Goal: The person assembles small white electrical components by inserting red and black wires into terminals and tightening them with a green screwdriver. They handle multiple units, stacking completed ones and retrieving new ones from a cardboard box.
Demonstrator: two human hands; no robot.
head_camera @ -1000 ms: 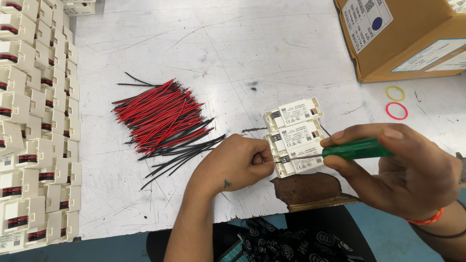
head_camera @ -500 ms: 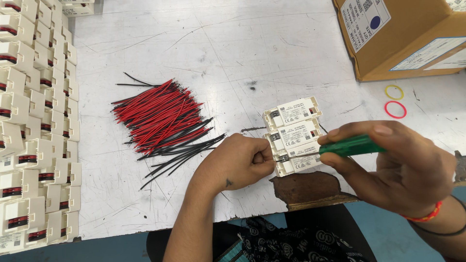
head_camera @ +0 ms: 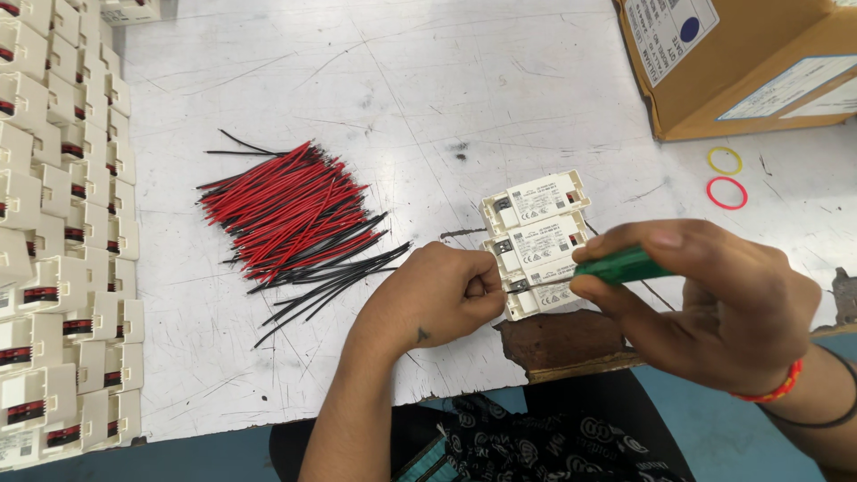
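The left hand [head_camera: 437, 299] is curling closed, its fingertips pinching at the left end of the white modules [head_camera: 538, 243], three small rectangular plastic units lying side by side on the table [head_camera: 464, 98] directly between the two hands. The right hand [head_camera: 714, 299] is gripping a green-handled screwdriver [head_camera: 620, 265], its fingers wrapping the handle and its thin metal tip reaching left to the end of the middle module, just beside the left fingertips. What exactly the left fingertips are pinching is too small to tell.

A cardboard box [head_camera: 759, 62] is sitting beyond the right hand at the far corner; its contents are not showing. No other container is appearing in view.

Just beyond and to the left of the left hand, a loose heap of red and black wires [head_camera: 290, 214] is lying fanned across the table. Farther left, rows of white modules with dark red inserts [head_camera: 54, 223] are covering the table's edge. Two rubber bands, one yellow [head_camera: 724, 161] and one red [head_camera: 727, 193], are lying flat beyond the right hand, near the box. The table is showing a white, scratched and scuffed top, with a worn brown patch [head_camera: 562, 339] at its near edge below the hands.
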